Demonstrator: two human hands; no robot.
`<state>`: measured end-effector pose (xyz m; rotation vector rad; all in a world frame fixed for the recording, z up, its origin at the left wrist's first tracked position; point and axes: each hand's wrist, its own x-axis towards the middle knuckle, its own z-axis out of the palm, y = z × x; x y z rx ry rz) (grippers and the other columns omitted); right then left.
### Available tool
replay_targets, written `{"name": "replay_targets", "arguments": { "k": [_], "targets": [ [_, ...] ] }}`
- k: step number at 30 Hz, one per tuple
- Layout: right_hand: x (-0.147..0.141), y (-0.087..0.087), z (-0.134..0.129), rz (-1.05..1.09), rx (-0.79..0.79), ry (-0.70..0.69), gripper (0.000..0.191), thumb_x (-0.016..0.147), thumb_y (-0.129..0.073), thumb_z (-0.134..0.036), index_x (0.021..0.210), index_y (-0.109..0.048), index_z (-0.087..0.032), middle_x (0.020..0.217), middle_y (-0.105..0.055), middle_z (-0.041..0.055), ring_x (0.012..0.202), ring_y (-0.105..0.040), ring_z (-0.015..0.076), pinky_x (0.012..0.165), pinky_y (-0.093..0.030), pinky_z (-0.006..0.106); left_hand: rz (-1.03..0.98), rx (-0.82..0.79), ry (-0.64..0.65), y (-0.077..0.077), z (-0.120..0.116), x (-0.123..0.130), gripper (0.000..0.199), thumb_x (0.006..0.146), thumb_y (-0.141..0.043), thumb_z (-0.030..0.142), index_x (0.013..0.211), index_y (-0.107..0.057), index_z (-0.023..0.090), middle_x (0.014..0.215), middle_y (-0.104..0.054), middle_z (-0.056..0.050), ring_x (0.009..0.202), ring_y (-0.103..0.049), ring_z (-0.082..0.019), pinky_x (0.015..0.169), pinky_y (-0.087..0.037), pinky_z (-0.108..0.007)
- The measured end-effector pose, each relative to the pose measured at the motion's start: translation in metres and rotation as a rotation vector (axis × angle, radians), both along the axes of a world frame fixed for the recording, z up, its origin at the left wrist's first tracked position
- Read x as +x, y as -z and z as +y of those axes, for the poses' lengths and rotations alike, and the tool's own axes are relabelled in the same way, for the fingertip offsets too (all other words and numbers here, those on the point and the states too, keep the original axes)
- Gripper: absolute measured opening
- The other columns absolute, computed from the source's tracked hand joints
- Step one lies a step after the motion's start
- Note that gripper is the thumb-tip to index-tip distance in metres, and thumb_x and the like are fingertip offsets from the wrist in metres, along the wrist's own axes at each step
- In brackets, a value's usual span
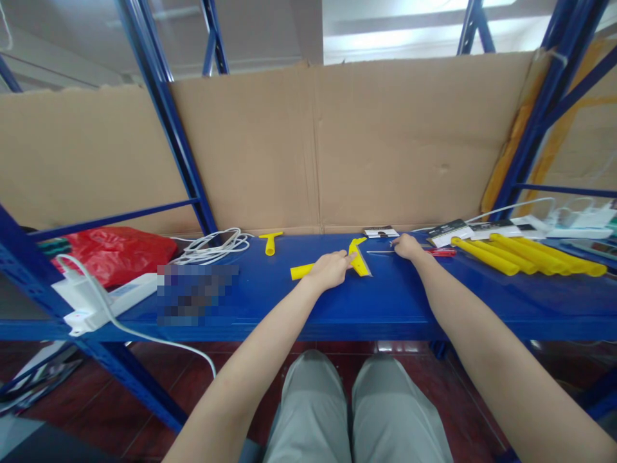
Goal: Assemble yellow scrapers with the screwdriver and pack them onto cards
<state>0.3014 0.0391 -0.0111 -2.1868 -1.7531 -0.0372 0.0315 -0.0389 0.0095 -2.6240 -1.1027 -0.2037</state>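
My left hand (332,270) is wrapped round a yellow scraper (359,262), which lies low over the blue shelf. The scraper's T-shaped head, with a thin blade along its edge, points right, and the handle end sticks out left of the hand. My right hand (406,247) is at the back of the shelf with its fingertips pinched together. Whatever they hold, if anything, is too small to make out. Beside and partly behind this hand lies a screwdriver with a red handle (442,253), its thin shaft showing to the left. A small black-and-white packet (380,232) lies just behind.
Several yellow handle tubes (525,255) lie at right, near black-and-white cards (450,232). Another yellow T-shaped head (270,243) stands at left-centre. White cable (214,246), a red plastic bag (120,254) and a power strip (118,299) are left. A cardboard panel (385,148) backs the shelf.
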Motion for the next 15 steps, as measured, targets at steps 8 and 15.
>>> {"name": "replay_targets", "arguments": {
  "k": [8, 15],
  "targets": [
    [-0.008, -0.008, -0.009, -0.053, 0.002, -0.054, 0.029, 0.081, -0.053, -0.019, 0.097, -0.076, -0.015, 0.095, -0.073, 0.0125, 0.097, -0.066, 0.0232, 0.083, -0.048, 0.027, 0.011, -0.012, 0.001, 0.000, 0.000, 0.001, 0.046, 0.095, -0.033, 0.021, 0.140, -0.042, 0.015, 0.111, -0.060, -0.014, 0.104, -0.061, -0.024, 0.085, -0.049, -0.033],
    [-0.007, -0.004, 0.004, 0.060, 0.050, -0.073, 0.015, 0.070, -0.063, -0.015, 0.077, -0.076, -0.018, 0.080, -0.072, 0.0090, 0.084, -0.067, 0.0212, 0.077, -0.050, 0.026, 0.009, -0.013, 0.001, 0.001, 0.000, 0.001, 0.046, 0.095, -0.034, 0.022, 0.140, -0.043, 0.016, 0.112, -0.060, -0.014, 0.104, -0.061, -0.024, 0.084, -0.049, -0.033]
  ]
}}
